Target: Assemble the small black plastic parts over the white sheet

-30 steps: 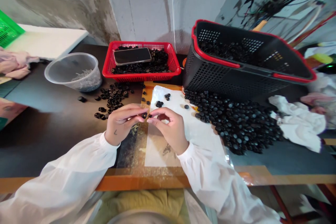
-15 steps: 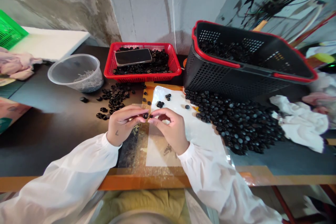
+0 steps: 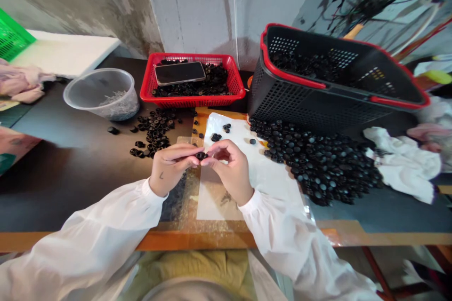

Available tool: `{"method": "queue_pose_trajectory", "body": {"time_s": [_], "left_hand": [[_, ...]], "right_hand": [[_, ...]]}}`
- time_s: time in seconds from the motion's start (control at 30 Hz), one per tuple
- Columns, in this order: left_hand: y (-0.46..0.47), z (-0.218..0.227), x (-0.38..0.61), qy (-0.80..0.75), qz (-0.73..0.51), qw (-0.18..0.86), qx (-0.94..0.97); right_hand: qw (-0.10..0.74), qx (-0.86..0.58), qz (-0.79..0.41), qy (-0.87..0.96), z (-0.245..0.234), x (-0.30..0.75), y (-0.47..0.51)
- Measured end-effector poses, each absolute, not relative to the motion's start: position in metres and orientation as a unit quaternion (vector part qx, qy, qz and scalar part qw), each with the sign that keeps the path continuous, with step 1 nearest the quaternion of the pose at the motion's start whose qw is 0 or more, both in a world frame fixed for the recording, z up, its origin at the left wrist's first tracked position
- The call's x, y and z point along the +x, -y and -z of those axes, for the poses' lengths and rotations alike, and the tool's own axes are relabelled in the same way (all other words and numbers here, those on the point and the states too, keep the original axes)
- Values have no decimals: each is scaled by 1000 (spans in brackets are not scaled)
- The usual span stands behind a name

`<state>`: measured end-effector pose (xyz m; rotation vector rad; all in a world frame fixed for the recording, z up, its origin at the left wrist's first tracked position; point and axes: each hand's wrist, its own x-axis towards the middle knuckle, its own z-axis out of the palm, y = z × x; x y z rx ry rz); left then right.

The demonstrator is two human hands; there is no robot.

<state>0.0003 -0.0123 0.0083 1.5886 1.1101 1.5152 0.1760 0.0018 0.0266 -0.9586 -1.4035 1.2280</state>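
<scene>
My left hand (image 3: 171, 167) and my right hand (image 3: 228, 169) meet over the middle of the table, fingertips pinched together on one small black round part (image 3: 201, 155). Under them lies a clear plastic sheet (image 3: 247, 174). A big heap of black round parts (image 3: 318, 162) spreads to the right of my hands. A smaller scatter of black parts (image 3: 153, 131) lies to the upper left. A few loose parts (image 3: 216, 137) rest on the sheet just beyond my fingers.
A red basket (image 3: 190, 99) holding black parts and a phone (image 3: 180, 72) stands at the back. A large black basket with a red rim (image 3: 332, 84) sits at the right. A clear tub (image 3: 102, 94) stands at the left, white cloth (image 3: 406, 164) at the far right.
My hands have closed in slightly, and the black part now sits pinched between both sets of fingertips. Nothing else on the table has moved.
</scene>
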Motion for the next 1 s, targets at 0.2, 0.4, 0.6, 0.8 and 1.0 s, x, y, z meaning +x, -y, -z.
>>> {"method": "queue_pose_trajectory", "body": {"time_s": [0.2,0.4,0.6,0.8,1.0], "left_hand": [[13,-8,3,-422,-587,392,569],[13,-2,3,-431,-593,413,541],[15,0,5,-447,-593,432,511],[16,2,5,-449,-600,446,489],[13,1,6,-461,-609,421,489]], "right_hand": [[514,-387,-482,595,-26,177,-2],[525,-376,-484,590,-27,176,-3],[529,-384,-521,549,-27,175,-2],[522,-397,-505,562,-30,175,-1],[510,-386,-514,572,-31,176,1]]}}
